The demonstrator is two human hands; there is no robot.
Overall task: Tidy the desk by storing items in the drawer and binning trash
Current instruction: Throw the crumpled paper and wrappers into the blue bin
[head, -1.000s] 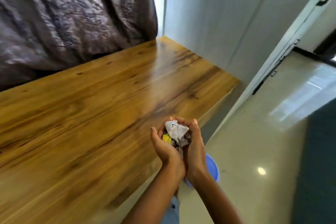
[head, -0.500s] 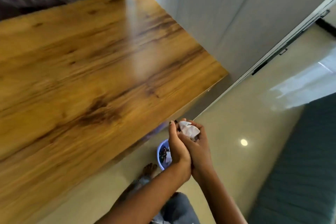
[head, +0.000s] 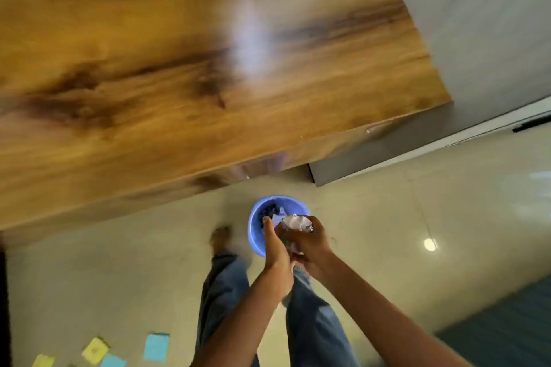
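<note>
The crumpled paper (head: pixel 295 222) is a white, creased wad, with a few darker and greenish scraps showing beneath it. It sits between the person's two hands, above the right part of the bin's opening. The bin (head: pixel 255 231) is a small round blue plastic one, standing upright on the pale floor just in front of the desk's near edge; dark and white scraps already lie inside it. The desk (head: pixel 179 68) is a glossy wooden top with dark grain streaks, filling the far and left side of the scene.
</note>
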